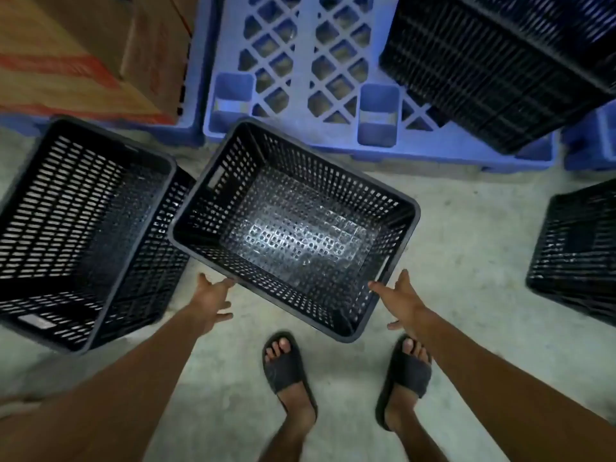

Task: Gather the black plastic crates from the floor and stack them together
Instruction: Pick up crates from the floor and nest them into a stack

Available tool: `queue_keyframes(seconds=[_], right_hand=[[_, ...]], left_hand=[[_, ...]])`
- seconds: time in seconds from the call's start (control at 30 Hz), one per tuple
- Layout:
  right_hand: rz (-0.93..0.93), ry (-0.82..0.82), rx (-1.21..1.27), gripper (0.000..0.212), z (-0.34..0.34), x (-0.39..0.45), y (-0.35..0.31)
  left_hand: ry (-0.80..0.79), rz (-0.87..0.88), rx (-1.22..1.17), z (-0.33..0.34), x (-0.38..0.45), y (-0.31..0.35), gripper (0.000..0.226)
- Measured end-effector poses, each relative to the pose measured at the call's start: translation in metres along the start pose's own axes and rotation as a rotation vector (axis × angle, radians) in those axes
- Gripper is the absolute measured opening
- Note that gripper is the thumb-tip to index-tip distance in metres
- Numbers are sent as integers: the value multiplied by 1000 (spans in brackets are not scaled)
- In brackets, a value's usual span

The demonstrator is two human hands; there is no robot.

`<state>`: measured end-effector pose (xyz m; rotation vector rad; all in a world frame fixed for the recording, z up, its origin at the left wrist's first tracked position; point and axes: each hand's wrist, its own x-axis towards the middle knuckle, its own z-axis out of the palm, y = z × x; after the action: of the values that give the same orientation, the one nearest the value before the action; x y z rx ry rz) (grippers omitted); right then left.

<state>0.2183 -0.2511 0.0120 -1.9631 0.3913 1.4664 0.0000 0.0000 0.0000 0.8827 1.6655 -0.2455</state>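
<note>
- The middle crate (293, 225) sits mouth-up just ahead of the person's feet, tilted, its long axis running from upper left to lower right; one short end with a handle slot faces left, the other faces the lower right.
- Left hand (210, 300) is spread open, fingers splayed, at the crate's near long rim close to its left corner; fingertips touch or nearly touch the rim, and no closed grip shows.
- Right hand (401, 300) is likewise open, its fingertips at the near right corner by the handle slot, holding nothing.
- Whether the crate rests on the concrete floor (466, 228) or is lifted off it cannot be told.
- A second open crate (83, 228) stands just beside it on the left, its left edge cut off.
- A stack of black crates (506, 68) lies tipped on the blue pallet (300, 61), cropped at the top right.
- Another crate (580, 251) at the right edge is only partly in view.
- A cardboard box (83, 51) fills the upper left; motion blur softens it.
- Both feet wear dark slides (286, 368).
</note>
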Motion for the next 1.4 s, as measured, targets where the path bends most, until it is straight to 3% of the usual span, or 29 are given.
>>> queue_keyframes(seconds=[0.07, 0.17, 0.27, 0.4, 0.8, 0.87, 0.93, 1.0, 1.07, 1.17, 1.4], right_hand=[[33, 32, 26, 98, 6, 26, 14], [58, -31, 21, 67, 11, 50, 31], [-31, 28, 23, 48, 9, 64, 30], [-89, 231, 74, 35, -19, 66, 15], [-167, 641, -136, 37, -178, 117, -8], [-172, 645, -135, 40, -191, 121, -8], [-185, 655, -130, 41, -197, 123, -6], [-199, 663, -124, 44, -200, 123, -5], [-210, 650, -140, 49, -201, 122, -4], [-217, 628, -169, 54, -203, 120, -2], [-200, 602, -242, 56, -216, 114, 17]], left_hand=[[-8, -25, -113, 15, 24, -5, 79], [-8, 6, -279, 40, 50, -11, 46], [184, 39, -328, 60, 56, -12, 45], [120, 30, -358, 90, 31, -5, 49], [-245, -284, -343, 217, -28, -9, 20], [-194, -281, -352, 216, -24, -11, 25], [-37, -218, -442, 206, -14, -7, 41], [128, -83, -509, 189, -1, 1, 67], [165, 50, -436, 171, 6, 9, 79], [121, 136, -296, 155, 10, 10, 66], [89, 87, -214, 156, 2, -21, 60]])
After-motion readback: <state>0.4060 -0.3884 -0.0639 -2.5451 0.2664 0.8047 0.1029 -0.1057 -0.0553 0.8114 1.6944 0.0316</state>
